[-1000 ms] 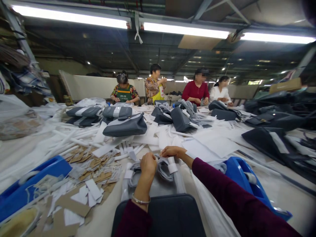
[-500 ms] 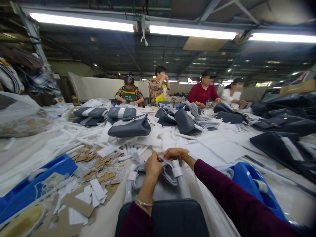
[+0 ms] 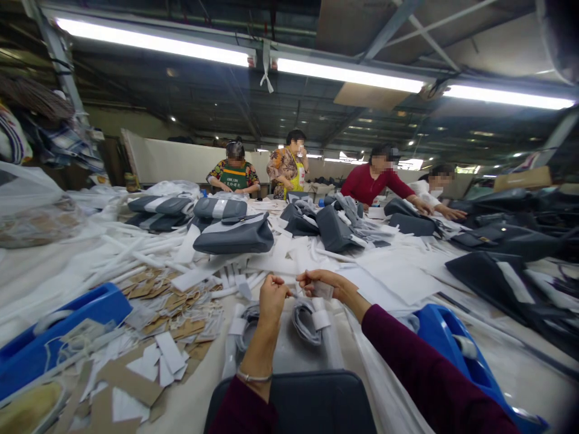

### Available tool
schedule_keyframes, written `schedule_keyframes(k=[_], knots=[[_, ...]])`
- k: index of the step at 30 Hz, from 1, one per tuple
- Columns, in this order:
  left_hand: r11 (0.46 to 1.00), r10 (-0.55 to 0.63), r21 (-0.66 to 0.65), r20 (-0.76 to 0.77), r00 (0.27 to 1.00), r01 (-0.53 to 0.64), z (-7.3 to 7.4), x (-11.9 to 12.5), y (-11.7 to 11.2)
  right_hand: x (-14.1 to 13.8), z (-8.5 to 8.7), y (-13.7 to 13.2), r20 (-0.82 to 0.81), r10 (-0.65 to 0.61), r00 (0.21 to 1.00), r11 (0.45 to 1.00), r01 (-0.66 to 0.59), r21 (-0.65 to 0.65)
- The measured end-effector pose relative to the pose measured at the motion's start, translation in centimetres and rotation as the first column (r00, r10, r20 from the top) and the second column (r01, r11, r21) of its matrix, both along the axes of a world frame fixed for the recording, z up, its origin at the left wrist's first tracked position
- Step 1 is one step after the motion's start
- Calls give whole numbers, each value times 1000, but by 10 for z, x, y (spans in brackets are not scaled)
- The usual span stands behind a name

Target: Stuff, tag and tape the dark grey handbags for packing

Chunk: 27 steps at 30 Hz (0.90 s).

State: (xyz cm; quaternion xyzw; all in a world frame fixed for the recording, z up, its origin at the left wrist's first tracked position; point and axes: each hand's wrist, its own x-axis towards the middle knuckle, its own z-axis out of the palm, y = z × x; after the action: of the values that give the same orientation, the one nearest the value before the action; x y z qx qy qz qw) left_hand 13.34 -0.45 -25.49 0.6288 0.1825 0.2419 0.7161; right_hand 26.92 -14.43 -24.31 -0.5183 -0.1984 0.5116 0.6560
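Note:
My left hand (image 3: 272,300) is closed in a pinch; what its fingertips grip is too small to make out. Close to its right, my right hand (image 3: 329,283) is also closed, with a small see-through plastic piece (image 3: 322,290) at its fingers. Below both hands lies a dark bag (image 3: 323,401), with a grey plastic-covered part (image 3: 289,349) stretching away from it. Coiled grey wrapped straps (image 3: 308,325) rest on that part, a white wrap (image 3: 321,319) around the right one. My left forearm partly hides the left coil.
Blue tape dispensers (image 3: 85,310) (image 3: 456,343) stand on both sides. Brown cardboard tags (image 3: 192,325) and white scraps (image 3: 169,352) lie at left. Dark bags (image 3: 235,234) and white paper (image 3: 398,271) cover the table beyond. Several co-workers (image 3: 377,181) work across it.
My hands have moved slightly apart above the straps, and the see-through piece now shows at my right hand. At the far right, a co-worker in red has stretched an arm rightward.

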Motion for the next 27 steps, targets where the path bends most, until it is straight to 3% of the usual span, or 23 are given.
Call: schedule_keyframes(k=[4, 7, 10, 18, 24, 26, 27], knots=[[978, 2, -206, 77, 997, 14, 0, 2, -1, -8, -1, -6, -178, -12, 984, 974, 52, 222], [963, 44, -269, 60, 997, -26, 3, 1, -1, -13, -2, -9, -142, -70, 987, 968, 102, 228], [957, 63, -288, 69, 996, -40, 7, -3, -2, -19, -5, -8, 34, -104, 994, 984, 98, 146], [968, 75, -244, 48, 996, -61, 18, -13, -10, -33, -6, 3, 421, -248, 873, 960, 278, -12], [967, 87, -244, 27, 996, -78, 11, -6, -6, -32, -3, 13, 625, -182, 759, 961, 272, -50], [988, 78, -138, 13, 997, -75, 12, -8, -8, -33, 0, 18, 659, -149, 738, 969, 241, -50], [996, 84, -14, 0, 996, -84, 14, -10, -11, -33, 1, 20, 674, -127, 728, 976, 213, -46]])
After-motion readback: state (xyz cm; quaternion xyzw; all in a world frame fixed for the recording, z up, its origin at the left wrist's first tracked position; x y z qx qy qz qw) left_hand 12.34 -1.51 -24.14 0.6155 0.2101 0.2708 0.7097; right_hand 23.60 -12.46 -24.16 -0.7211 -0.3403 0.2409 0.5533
